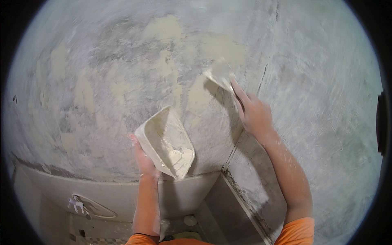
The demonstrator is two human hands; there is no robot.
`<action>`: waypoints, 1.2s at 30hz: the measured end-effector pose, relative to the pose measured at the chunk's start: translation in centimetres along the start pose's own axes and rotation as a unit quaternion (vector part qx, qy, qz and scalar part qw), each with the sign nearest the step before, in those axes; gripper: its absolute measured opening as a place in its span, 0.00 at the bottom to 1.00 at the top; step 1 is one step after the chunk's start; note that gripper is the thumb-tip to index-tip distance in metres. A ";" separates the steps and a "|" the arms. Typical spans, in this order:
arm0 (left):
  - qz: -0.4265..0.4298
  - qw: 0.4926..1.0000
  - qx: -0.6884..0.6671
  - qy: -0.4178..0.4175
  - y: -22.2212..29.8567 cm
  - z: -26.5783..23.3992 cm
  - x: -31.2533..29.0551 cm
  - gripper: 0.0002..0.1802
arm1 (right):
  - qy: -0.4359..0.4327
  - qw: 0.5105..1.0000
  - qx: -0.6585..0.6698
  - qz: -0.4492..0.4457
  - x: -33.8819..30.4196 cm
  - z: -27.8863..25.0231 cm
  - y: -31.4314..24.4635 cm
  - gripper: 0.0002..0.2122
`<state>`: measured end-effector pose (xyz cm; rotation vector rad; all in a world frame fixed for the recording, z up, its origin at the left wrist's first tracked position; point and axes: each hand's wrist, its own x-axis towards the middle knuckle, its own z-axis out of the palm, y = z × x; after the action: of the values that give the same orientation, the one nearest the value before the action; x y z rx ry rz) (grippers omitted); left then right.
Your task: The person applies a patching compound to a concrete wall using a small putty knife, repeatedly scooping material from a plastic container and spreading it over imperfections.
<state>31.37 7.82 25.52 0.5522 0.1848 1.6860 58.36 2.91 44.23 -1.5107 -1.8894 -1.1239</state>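
My left hand [145,158] is closed round the side of a pale rectangular tub [152,148], its fingers mostly hidden behind it. Cream-coloured filler paste [178,156] lies inside and coats the tub's walls. Up and to the right, my right hand [255,116] grips a putty knife [222,75], one finger stretched along it. The wide blade, smeared with paste, is at the grey plastered wall [139,87], just below a fresh cream patch [224,48]. Whether the blade's whole edge touches the wall I cannot tell.
Several cream patches [83,94] mark the wall. A corner with a dark crack [264,75] separates it from the right wall [326,106]. Below runs a tiled ledge [188,190]; a shower fitting with a hose [79,204] hangs at lower left. A dark object [381,122] is at the right edge.
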 end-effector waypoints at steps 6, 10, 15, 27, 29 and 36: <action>-0.056 0.998 -0.026 -0.018 -1.9 0.9 0.0 0.39 | 0.005 0.998 -0.063 0.017 4.9 3.3 -0.2 0.26; -0.067 0.998 -0.009 0.007 -1.4 0.1 0.2 0.41 | -0.066 0.990 0.031 0.120 -3.6 8.9 1.4 0.31; -0.064 0.997 0.031 0.029 -2.2 -0.8 0.5 0.43 | -0.150 0.956 0.071 0.243 -19.2 12.8 3.3 0.27; -0.039 0.997 0.056 0.038 0.9 3.1 -1.3 0.43 | 0.054 0.994 0.083 0.055 3.2 0.8 0.1 0.24; -0.035 0.998 0.056 0.008 0.2 2.7 -0.7 0.43 | 0.069 0.997 0.025 0.029 6.8 0.6 -0.3 0.26; -0.032 0.996 0.084 -0.013 0.3 3.4 -1.0 0.41 | -0.002 0.990 0.084 0.116 1.9 7.2 1.5 0.32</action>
<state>32.71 6.16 28.34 0.6864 0.3238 1.6091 60.21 10.02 42.18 -1.5897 -1.7108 -0.8371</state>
